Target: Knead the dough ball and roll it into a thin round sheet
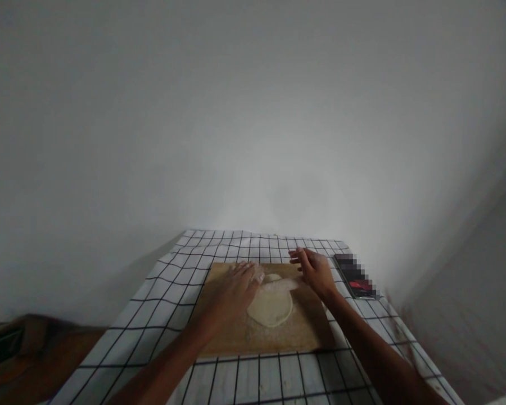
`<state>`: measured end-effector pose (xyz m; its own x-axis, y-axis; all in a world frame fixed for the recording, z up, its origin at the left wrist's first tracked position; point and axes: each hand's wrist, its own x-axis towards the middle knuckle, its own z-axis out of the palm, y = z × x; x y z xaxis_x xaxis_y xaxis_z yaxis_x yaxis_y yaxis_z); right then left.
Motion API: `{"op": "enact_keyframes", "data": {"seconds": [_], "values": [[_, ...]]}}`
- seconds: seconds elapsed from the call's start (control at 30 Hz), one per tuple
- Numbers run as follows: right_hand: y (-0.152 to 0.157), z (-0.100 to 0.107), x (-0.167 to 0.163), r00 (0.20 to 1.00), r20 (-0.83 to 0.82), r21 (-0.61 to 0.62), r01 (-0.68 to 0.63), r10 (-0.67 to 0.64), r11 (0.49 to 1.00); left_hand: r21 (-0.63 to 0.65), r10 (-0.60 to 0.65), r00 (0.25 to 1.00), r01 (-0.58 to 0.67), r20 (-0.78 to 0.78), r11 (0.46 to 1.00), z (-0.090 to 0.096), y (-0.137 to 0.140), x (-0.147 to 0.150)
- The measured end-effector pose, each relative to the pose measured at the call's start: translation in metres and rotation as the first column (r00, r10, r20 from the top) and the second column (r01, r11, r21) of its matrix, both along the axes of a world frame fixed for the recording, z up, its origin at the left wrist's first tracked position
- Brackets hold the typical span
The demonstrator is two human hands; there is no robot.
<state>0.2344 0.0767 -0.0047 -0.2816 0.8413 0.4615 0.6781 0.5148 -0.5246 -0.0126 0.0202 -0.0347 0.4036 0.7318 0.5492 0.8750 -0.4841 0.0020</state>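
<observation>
A flat, rounded sheet of dough (pixel 270 308) lies on the floured wooden board (pixel 227 343). Across its far part runs a pale, floury bar (pixel 280 285) that looks like a rolling pin; its ends are hard to make out. My left hand (pixel 243 281) lies palm down at the bar's left end, fingers stretched forward and dusted with flour. Above the board's right side, my right hand (pixel 314 271) is raised beside the bar's right end. Its fingers are loosely bent and apart, with nothing visible in them.
A white tablecloth (pixel 164 306) with black grid lines covers the table. On the right lies a dark flat item (pixel 349 270) with a red patch, partly pixelated. A pale wall (pixel 253 140) rises behind the table. Brown objects (pixel 37 349) stand low at left.
</observation>
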Motion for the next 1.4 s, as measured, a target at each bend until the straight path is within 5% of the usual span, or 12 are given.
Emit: {"op": "enact_keyframes", "data": {"seconds": [0.17, 0.5, 0.8, 1.07, 1.2, 1.4], "values": [[0.021, 0.002, -0.001, 0.982, 0.187, -0.008, -0.020, 0.021, 1.000, -0.133, 0.119, 0.993, -0.122, -0.027, 0.984, 0.003, -0.002, 0.005], [-0.002, -0.015, 0.014, 0.947, 0.318, 0.045, -0.074, 0.056, 0.996, 0.018, 0.191, 0.982, -0.191, -0.002, 0.981, 0.008, -0.020, 0.021], [-0.071, -0.016, 0.026, 0.963, 0.269, 0.159, -0.068, 0.023, 0.985, -0.018, 0.086, 0.996, -0.086, -0.016, 0.996, 0.011, -0.040, 0.024], [-0.145, -0.037, 0.030, 0.961, 0.276, 0.165, -0.028, -0.019, 0.986, 0.016, 0.018, 0.992, -0.016, -0.124, 1.000, 0.018, -0.091, 0.015], [-0.129, -0.037, 0.032, 0.959, 0.284, 0.165, -0.041, -0.008, 0.985, -0.035, 0.037, 0.994, -0.041, -0.104, 0.999, 0.022, -0.092, 0.017], [-0.058, -0.012, 0.021, 0.925, 0.379, 0.139, -0.033, -0.022, 0.990, -0.056, 0.069, 0.997, -0.071, -0.035, 0.996, 0.019, -0.061, 0.025]]}}
